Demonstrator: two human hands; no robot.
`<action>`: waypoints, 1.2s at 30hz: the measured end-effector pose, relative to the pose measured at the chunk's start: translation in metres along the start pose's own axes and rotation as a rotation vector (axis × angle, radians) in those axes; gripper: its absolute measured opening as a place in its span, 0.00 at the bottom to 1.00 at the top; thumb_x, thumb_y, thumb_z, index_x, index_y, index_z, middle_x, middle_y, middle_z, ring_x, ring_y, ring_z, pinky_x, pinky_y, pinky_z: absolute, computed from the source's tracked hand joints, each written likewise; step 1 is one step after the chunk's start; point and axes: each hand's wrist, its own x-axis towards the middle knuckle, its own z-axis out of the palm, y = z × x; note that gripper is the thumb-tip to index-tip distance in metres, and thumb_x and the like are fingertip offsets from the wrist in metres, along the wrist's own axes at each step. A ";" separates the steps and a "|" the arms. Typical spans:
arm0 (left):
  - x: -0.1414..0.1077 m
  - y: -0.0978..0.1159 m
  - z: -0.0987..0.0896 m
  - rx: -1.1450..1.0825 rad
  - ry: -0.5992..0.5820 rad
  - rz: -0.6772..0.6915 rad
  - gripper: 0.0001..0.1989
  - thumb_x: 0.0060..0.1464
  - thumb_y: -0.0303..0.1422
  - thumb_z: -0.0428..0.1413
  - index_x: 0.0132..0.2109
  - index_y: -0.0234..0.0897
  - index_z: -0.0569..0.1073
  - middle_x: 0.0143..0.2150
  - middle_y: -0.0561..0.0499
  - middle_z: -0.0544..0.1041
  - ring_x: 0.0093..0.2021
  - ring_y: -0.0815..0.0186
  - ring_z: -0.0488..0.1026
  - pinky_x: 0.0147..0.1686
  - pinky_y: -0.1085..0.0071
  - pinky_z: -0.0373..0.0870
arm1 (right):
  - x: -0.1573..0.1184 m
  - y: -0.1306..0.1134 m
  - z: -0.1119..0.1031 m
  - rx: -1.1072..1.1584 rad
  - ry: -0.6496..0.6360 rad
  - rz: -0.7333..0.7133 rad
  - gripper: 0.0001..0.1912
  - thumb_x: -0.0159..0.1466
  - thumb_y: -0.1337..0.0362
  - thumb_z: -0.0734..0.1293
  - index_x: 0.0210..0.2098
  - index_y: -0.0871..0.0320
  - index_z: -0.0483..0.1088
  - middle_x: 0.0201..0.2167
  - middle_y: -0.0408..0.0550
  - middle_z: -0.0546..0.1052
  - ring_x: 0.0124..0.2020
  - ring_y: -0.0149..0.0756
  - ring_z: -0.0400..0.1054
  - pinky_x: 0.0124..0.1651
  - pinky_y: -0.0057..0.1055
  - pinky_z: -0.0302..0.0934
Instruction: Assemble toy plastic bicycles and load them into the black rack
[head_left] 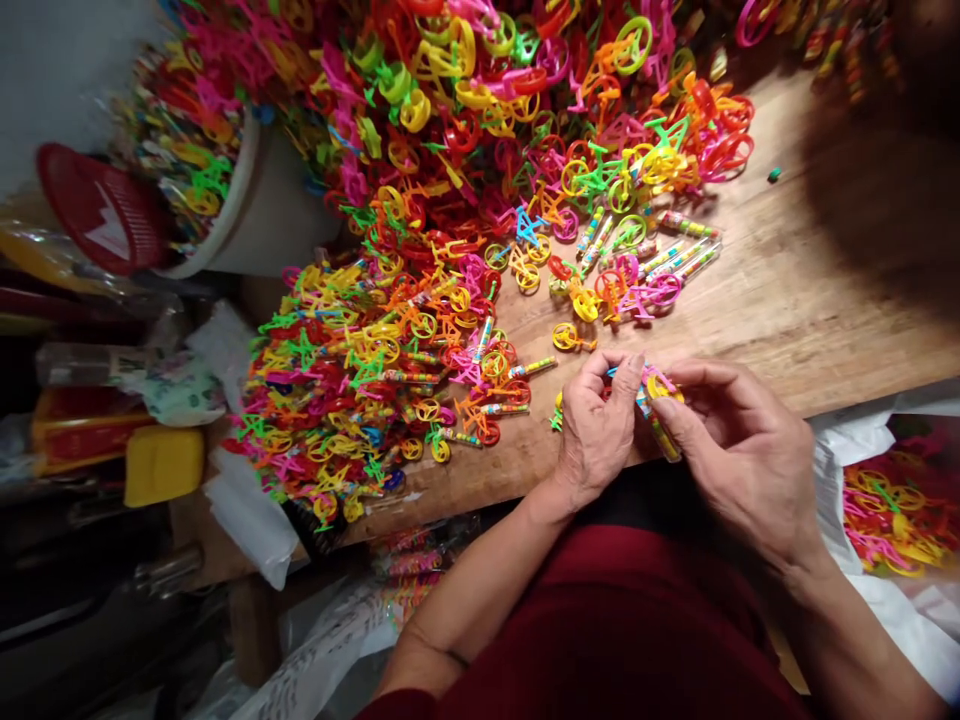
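Pink and yellow plastic toy parts (660, 386), with a tube of coloured bits (665, 438), sat between the hands, the right hand (742, 445) pinching them, the left hand (598, 425) gripping their left side. Left of the left hand, small toys (352, 385) lay heaped on the wooden table (795, 290).

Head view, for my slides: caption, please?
Left hand and right hand hold a toy bicycle and clear tube beside piled toy bicycles.

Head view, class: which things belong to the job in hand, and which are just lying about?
Likely in the job:
pink-and-yellow plastic piece and slim multicoloured tube, between left hand and right hand
heaped multicoloured plastic wheeled pieces

Apparently lying about:
red plastic basket
yellow rounded-square object
small dark-green bit
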 end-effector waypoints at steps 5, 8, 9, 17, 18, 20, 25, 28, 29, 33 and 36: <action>-0.004 0.006 -0.002 -0.031 -0.053 -0.041 0.19 0.57 0.51 0.62 0.39 0.37 0.75 0.33 0.54 0.76 0.31 0.73 0.70 0.34 0.77 0.68 | -0.003 0.010 -0.005 -0.214 0.063 -0.169 0.05 0.66 0.61 0.71 0.42 0.51 0.76 0.39 0.46 0.79 0.39 0.35 0.74 0.44 0.33 0.71; -0.009 0.006 0.000 0.041 -0.024 0.009 0.16 0.60 0.47 0.61 0.41 0.38 0.76 0.34 0.53 0.77 0.31 0.72 0.71 0.34 0.76 0.68 | -0.002 0.011 -0.005 -0.199 0.083 -0.154 0.04 0.65 0.61 0.71 0.39 0.52 0.75 0.38 0.46 0.78 0.35 0.33 0.73 0.36 0.29 0.69; -0.009 0.006 0.000 0.082 -0.014 0.032 0.15 0.62 0.46 0.59 0.41 0.38 0.76 0.34 0.53 0.77 0.31 0.72 0.71 0.34 0.76 0.68 | -0.002 0.010 -0.004 -0.193 0.090 -0.129 0.04 0.64 0.61 0.72 0.39 0.53 0.74 0.38 0.46 0.77 0.33 0.32 0.72 0.33 0.28 0.67; -0.006 -0.006 0.000 0.554 0.074 0.498 0.10 0.67 0.37 0.53 0.39 0.36 0.73 0.33 0.51 0.76 0.33 0.70 0.73 0.35 0.74 0.67 | 0.007 0.002 0.005 -0.105 0.087 0.099 0.07 0.60 0.59 0.71 0.31 0.56 0.72 0.27 0.41 0.76 0.21 0.25 0.65 0.24 0.23 0.62; -0.006 -0.006 0.000 0.558 0.076 0.512 0.10 0.68 0.36 0.53 0.39 0.36 0.73 0.33 0.51 0.76 0.33 0.70 0.73 0.34 0.74 0.67 | 0.007 0.001 0.006 -0.085 0.083 0.111 0.08 0.60 0.58 0.71 0.31 0.56 0.72 0.27 0.42 0.76 0.22 0.26 0.66 0.24 0.23 0.63; -0.008 -0.005 0.001 0.552 0.096 0.526 0.10 0.68 0.36 0.53 0.38 0.37 0.72 0.32 0.51 0.76 0.32 0.70 0.72 0.33 0.74 0.67 | 0.006 -0.002 0.005 -0.040 0.064 0.137 0.09 0.60 0.58 0.71 0.31 0.56 0.72 0.27 0.43 0.77 0.23 0.27 0.67 0.26 0.23 0.65; -0.011 0.002 0.003 0.539 0.108 0.566 0.09 0.66 0.35 0.54 0.36 0.36 0.72 0.31 0.52 0.76 0.31 0.71 0.72 0.32 0.74 0.66 | 0.007 -0.007 0.001 0.065 0.001 0.207 0.11 0.59 0.56 0.71 0.32 0.56 0.70 0.31 0.44 0.78 0.27 0.29 0.71 0.28 0.24 0.67; -0.007 0.006 0.004 0.433 0.038 0.414 0.10 0.64 0.37 0.57 0.36 0.35 0.75 0.31 0.52 0.77 0.30 0.71 0.72 0.33 0.75 0.67 | 0.011 -0.004 0.000 0.073 0.002 0.228 0.11 0.58 0.55 0.71 0.31 0.55 0.70 0.28 0.43 0.76 0.23 0.28 0.69 0.24 0.24 0.64; -0.005 0.007 0.004 0.360 -0.003 0.314 0.11 0.64 0.38 0.57 0.37 0.35 0.76 0.31 0.52 0.77 0.30 0.71 0.72 0.34 0.75 0.67 | 0.012 -0.002 0.000 0.042 0.034 0.214 0.10 0.58 0.56 0.71 0.31 0.55 0.69 0.27 0.43 0.76 0.22 0.28 0.67 0.22 0.24 0.62; 0.003 0.010 -0.003 0.027 -0.157 0.011 0.14 0.62 0.43 0.59 0.37 0.35 0.78 0.33 0.52 0.78 0.33 0.72 0.72 0.37 0.76 0.69 | 0.014 0.006 0.004 -0.090 0.158 0.061 0.07 0.57 0.62 0.71 0.30 0.55 0.69 0.29 0.43 0.77 0.24 0.28 0.69 0.23 0.23 0.63; 0.007 0.012 -0.008 -0.026 -0.176 -0.039 0.18 0.59 0.47 0.61 0.33 0.34 0.78 0.30 0.54 0.76 0.30 0.73 0.70 0.36 0.77 0.68 | 0.014 0.011 0.004 -0.033 0.089 0.040 0.06 0.59 0.62 0.71 0.32 0.55 0.70 0.32 0.45 0.79 0.29 0.31 0.73 0.29 0.24 0.68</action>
